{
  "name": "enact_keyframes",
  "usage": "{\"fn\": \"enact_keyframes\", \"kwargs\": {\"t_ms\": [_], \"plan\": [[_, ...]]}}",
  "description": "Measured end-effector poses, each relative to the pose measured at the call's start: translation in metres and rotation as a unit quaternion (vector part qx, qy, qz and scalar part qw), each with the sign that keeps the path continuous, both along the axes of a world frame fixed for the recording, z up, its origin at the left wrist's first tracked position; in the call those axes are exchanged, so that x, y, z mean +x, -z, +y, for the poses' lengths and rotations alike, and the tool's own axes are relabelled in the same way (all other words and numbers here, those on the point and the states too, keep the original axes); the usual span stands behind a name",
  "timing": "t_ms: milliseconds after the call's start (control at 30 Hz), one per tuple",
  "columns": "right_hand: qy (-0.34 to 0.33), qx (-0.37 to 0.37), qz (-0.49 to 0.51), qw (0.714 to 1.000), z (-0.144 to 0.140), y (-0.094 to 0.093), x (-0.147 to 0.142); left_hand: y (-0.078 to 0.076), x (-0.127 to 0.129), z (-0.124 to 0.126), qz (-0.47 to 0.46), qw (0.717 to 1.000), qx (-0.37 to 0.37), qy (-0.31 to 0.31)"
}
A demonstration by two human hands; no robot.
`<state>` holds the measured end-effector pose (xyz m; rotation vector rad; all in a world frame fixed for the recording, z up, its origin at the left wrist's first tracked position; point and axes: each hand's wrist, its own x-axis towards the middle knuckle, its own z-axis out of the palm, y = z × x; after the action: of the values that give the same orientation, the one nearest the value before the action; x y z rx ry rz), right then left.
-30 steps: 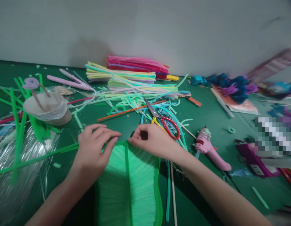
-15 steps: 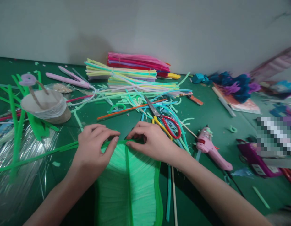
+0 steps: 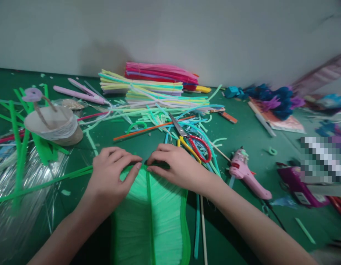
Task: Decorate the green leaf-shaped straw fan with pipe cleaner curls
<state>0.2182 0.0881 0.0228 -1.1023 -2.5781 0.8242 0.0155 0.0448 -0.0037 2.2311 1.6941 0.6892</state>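
A large green leaf shape point(image 3: 166, 217) with a darker green midrib and a fuzzy pipe-cleaner rim lies in front of me. At its top edge, my left hand point(image 3: 112, 178) pinches the green pipe cleaner point(image 3: 60, 179) between thumb and fingers; loose lengths of it run out to the left. Close beside it, my right hand point(image 3: 181, 165) is closed on the same rim, just right of the midrib's top. The fingertips nearly meet and partly hide the edge.
Scissors point(image 3: 181, 132) lie open beyond my right hand, among pipe-cleaner scraps. A pink glue gun point(image 3: 249, 176) rests to the right. Bundled pipe cleaners point(image 3: 143, 82) are stacked by the wall. At left are a paper-wrapped cup point(image 3: 60, 129) and a lilac hair straightener point(image 3: 79, 94).
Both hands stay at the leaf's top edge. The left hand has shifted very slightly right, and its fingertips are a little closer to the right hand's.
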Motion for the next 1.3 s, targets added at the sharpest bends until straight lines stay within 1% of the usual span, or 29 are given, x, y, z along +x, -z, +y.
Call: {"fn": "enact_keyframes", "kwargs": {"t_ms": [100, 200, 300, 400, 500, 600, 700, 833, 900, 1000, 1133, 1300], "plan": [[0.011, -0.008, 0.010, 1.000, -0.001, 0.002, -0.001, -0.002, 0.000, -0.001, 0.014, 0.999, -0.030, 0.003], [0.028, -0.018, 0.025, 0.999, 0.000, 0.005, 0.000, -0.002, -0.002, -0.002, 0.039, 0.998, -0.044, 0.012], [0.043, -0.046, 0.053, 0.997, 0.004, 0.001, 0.006, -0.002, -0.004, -0.001, 0.053, 0.996, -0.062, 0.021], [0.056, -0.090, 0.086, 0.991, 0.005, -0.011, 0.012, -0.010, -0.007, -0.001, 0.025, 0.995, -0.093, 0.024], [0.040, -0.105, 0.133, 0.985, -0.001, -0.024, 0.012, -0.024, -0.009, -0.002, -0.050, 0.988, -0.142, 0.029], [0.028, -0.072, 0.159, 0.984, -0.010, -0.032, 0.005, -0.037, -0.007, -0.005, -0.114, 0.976, -0.180, 0.032], [0.022, -0.025, 0.153, 0.988, -0.015, -0.032, 0.001, -0.041, -0.007, -0.007, -0.145, 0.972, -0.185, 0.030], [-0.001, 0.042, 0.163, 0.986, -0.017, -0.022, 0.004, -0.039, -0.007, -0.008, -0.156, 0.968, -0.195, 0.022], [-0.006, 0.076, 0.192, 0.978, -0.019, -0.014, 0.005, -0.039, -0.007, -0.008, -0.156, 0.968, -0.194, 0.018], [0.007, 0.111, 0.242, 0.964, -0.023, -0.004, 0.003, -0.041, -0.006, -0.008, -0.161, 0.968, -0.194, 0.015], [0.022, 0.122, 0.270, 0.955, -0.027, 0.000, 0.000, -0.045, -0.005, -0.009, -0.163, 0.967, -0.196, 0.012], [0.005, 0.099, 0.277, 0.956, -0.026, -0.006, 0.001, -0.046, -0.005, -0.009, -0.169, 0.963, -0.212, 0.007]]}}
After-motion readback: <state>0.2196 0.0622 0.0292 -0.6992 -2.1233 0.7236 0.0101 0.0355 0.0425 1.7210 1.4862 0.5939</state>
